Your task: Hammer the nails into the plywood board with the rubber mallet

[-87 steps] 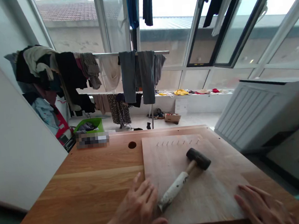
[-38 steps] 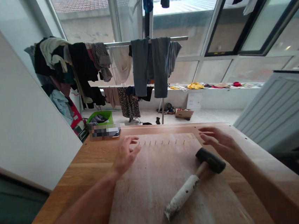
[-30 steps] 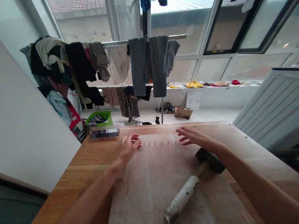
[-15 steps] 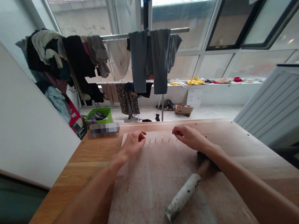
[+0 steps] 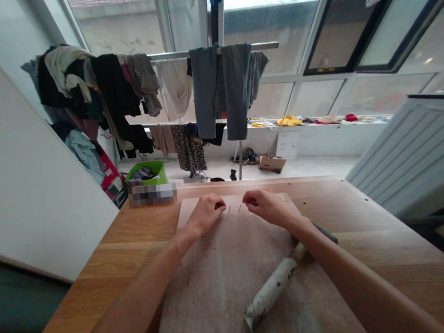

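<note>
Fingers (image 5: 218, 205) of left hand (image 5: 207, 215) curled, pinching at nail row (image 5: 234, 207) along far edge of board (image 5: 232, 270) on desk (image 5: 142, 237); right hand (image 5: 267, 207) likewise pinched, seemingly gripping nails; mallet (image 5: 275, 284) lies idle under right forearm.

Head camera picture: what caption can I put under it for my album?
Two bare hands, left and right, at small nails in a pale wooden board, black-headed mallet nearby.

Both arms outstretched, left hand (image 5: 207, 213) and right hand (image 5: 264, 205) curled, fingertips pinched, close together.
</note>
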{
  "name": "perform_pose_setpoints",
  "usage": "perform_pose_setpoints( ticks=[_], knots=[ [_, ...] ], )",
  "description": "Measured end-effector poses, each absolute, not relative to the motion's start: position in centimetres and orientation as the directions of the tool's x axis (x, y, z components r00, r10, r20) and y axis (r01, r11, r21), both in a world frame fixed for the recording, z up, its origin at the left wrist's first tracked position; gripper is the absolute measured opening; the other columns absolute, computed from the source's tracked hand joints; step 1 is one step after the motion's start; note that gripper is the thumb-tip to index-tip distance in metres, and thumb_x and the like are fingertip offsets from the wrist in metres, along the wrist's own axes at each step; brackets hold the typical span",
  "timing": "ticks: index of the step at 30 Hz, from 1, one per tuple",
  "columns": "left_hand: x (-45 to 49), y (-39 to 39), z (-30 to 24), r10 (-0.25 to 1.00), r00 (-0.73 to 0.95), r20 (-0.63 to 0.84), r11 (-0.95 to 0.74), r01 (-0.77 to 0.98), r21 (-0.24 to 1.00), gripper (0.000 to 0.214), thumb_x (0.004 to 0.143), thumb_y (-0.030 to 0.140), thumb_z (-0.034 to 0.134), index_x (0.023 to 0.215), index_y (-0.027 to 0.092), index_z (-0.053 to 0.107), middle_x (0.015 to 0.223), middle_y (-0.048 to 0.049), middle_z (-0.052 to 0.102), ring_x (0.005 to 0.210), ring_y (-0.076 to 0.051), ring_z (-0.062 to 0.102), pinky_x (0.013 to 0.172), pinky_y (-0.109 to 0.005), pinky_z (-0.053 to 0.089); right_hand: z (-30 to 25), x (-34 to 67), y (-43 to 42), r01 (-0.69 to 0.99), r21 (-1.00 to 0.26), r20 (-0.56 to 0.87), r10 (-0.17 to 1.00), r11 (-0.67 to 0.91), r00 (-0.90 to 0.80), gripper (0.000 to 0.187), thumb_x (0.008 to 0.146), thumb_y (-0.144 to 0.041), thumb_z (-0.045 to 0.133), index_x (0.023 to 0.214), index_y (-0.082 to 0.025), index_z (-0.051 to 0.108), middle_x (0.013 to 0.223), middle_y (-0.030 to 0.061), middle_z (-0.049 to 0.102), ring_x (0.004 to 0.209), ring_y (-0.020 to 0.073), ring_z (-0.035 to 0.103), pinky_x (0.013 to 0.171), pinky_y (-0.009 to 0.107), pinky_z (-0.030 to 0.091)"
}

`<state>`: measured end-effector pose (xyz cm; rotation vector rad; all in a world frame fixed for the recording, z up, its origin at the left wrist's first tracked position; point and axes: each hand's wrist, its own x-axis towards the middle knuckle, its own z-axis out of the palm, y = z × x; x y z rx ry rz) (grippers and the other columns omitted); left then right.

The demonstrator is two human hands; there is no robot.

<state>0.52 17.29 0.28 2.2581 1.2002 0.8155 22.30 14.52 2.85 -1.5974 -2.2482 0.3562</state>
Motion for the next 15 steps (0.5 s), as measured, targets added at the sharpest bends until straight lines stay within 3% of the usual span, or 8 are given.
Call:
perform_pose_setpoints(
  ticks=[5, 10, 15],
  knots=[
    [1.0, 17.5, 0.2, 0.849, 0.445, 0.285, -0.515, 0.575, 0.636, 0.011, 0.084, 0.015, 0.070, 0.087, 0.016, 0.080, 0.087, -0.0058, 0.077, 0.081, -0.019, 0.069, 0.078, -0.027, 0.050, 2.3, 22.0, 15.1, 0.797, -0.520, 0.150, 0.952, 0.306, -0.267, 0.020, 0.084, -0.012, 0.061, 0.096, -0.017, 0.076, 0.090, 0.0070, 0.079, 0.081, 0.0181, 0.071, 0.074, 0.025, 0.050],
    [2.4, 17.8, 0.0, 0.838, 0.492, 0.235, -0.517, 0.579, 0.630, 0.012, 0.082, 0.012, 0.069, 0.082, 0.016, 0.081, 0.082, -0.0056, 0.076, 0.078, -0.019, 0.068, 0.076, -0.027, 0.050, 2.4, 20.7, 15.2, 0.815, -0.477, 0.116, 0.943, 0.327, -0.310, 0.020, 0.083, -0.006, 0.060, 0.083, -0.017, 0.077, 0.085, 0.0080, 0.079, 0.079, 0.0192, 0.071, 0.075, 0.027, 0.049],
    [1.7, 17.0, 0.6, 0.858, 0.466, 0.215, -0.470, 0.544, 0.696, 0.014, 0.085, 0.026, 0.071, 0.082, 0.014, 0.078, 0.078, -0.0045, 0.074, 0.073, -0.017, 0.065, 0.070, -0.026, 0.046, 3.7, 21.2, 13.8, 0.762, -0.549, 0.149, 0.937, 0.344, -0.316, 0.017, 0.084, -0.011, 0.060, 0.082, -0.018, 0.076, 0.079, 0.0041, 0.077, 0.075, 0.0169, 0.069, 0.071, 0.026, 0.050]
  ],
)
